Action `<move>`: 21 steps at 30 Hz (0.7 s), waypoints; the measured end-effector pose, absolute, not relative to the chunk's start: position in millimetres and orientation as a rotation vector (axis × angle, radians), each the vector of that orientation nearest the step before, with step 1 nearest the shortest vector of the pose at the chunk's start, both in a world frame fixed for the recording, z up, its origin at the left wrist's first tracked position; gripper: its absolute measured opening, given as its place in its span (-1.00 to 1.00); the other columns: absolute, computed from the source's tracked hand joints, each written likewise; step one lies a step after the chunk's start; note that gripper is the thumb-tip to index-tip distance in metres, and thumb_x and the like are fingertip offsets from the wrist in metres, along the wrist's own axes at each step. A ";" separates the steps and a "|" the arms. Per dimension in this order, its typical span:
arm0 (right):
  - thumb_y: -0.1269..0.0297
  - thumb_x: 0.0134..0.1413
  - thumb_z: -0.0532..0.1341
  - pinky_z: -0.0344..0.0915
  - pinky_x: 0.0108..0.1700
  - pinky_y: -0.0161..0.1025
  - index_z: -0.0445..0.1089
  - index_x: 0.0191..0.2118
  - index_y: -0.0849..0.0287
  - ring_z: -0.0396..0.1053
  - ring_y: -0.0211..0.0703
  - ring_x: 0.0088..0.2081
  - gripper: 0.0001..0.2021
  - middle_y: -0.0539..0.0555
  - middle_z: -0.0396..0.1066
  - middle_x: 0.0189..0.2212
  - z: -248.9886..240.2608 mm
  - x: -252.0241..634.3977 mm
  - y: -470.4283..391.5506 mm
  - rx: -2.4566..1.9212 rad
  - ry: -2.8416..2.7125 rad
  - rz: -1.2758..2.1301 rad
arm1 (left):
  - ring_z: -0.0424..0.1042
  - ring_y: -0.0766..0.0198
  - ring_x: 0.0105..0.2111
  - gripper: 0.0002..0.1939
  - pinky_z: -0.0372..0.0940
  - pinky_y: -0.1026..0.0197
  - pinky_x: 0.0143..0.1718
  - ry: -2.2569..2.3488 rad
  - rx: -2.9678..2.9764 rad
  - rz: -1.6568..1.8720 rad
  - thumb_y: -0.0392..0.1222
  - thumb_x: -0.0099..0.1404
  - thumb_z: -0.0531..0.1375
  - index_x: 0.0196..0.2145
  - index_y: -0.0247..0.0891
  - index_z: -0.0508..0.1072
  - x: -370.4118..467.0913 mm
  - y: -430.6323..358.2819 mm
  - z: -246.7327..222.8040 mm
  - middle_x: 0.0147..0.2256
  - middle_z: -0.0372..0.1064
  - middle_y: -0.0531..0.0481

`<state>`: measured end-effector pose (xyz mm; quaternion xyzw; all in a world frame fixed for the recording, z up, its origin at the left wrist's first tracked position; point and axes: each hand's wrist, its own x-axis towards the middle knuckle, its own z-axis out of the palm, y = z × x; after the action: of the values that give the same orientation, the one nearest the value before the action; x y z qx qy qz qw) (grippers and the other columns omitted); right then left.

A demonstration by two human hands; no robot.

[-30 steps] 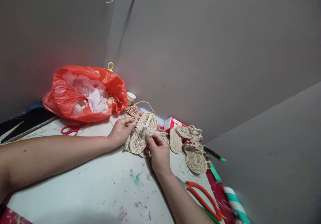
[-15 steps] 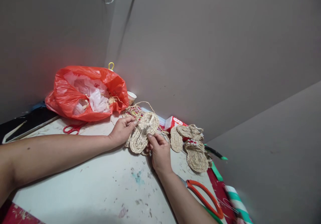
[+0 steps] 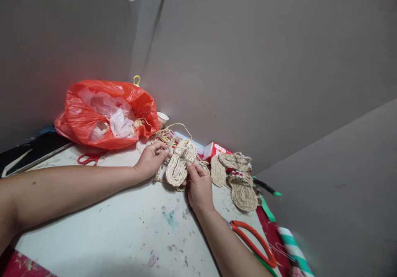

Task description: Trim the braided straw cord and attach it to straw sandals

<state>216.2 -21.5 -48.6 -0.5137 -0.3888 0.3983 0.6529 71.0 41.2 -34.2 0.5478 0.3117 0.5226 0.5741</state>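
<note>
A small woven straw sandal is held tilted up above the table, its coiled braided sole showing and a strap across its upper part. My left hand pinches at the sandal's upper left edge with thumb and fingers; exactly what lies between the fingertips is too small to see. With thumb in front and fingers behind, my right hand grips the sandal's lower right edge. Behind it lies a tangle of straw cord, partly hidden. More straw sandals lie to the right, one with red and white trim.
A red plastic bag stands at the back left by a paper cup. Red-handled scissors lie before the bag. Large orange-handled scissors lie beside my right forearm. A red-and-white box sits near the grey wall.
The sandal has turned slightly in my hands, its lower end shifting right and up. My left fingertips have moved slightly up along its edge. My right hand keeps its grip.
</note>
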 end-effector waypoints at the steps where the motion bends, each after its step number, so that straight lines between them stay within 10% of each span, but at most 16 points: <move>1: 0.06 -0.08 0.30 0.01 -0.71 -0.42 0.25 -0.53 0.18 0.09 -0.42 -0.74 -0.69 -0.17 0.20 -0.71 -49.0 216.2 -21.5 -1.165 -0.885 0.903 | 0.33 0.37 -0.50 -0.86 0.22 0.32 -0.43 0.728 1.308 1.240 -0.16 0.10 0.19 -0.43 -0.30 0.34 70.8 41.0 -33.7 -0.47 0.41 0.02; 14: 0.11 -0.15 0.31 -0.06 -0.76 -0.47 0.25 -0.52 0.20 0.03 -0.47 -0.74 -0.71 -0.18 0.17 -0.74 -12.3 249.2 -12.0 -1.097 -0.558 0.625 | 0.23 0.37 -0.51 -0.85 0.13 0.30 -0.46 0.786 1.475 1.144 -0.14 0.09 0.17 -0.49 -0.29 0.38 69.3 43.3 -34.0 -0.54 0.29 0.07; 21: 0.28 -0.07 0.27 0.30 -0.55 -0.50 0.26 -0.45 0.22 0.33 -0.42 -0.58 -0.83 -0.08 0.35 -0.59 9.8 353.8 -9.6 -1.118 -0.338 0.483 | 0.19 0.38 -0.55 -0.84 0.09 0.31 -0.51 0.814 1.515 1.041 -0.12 0.07 0.16 -0.49 -0.29 0.37 68.7 41.9 -32.9 -0.56 0.27 0.08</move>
<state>353.8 -9.6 9.8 -0.5226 -0.1581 0.2258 0.8068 68.7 41.9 -32.9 0.6362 0.3417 0.4371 0.5361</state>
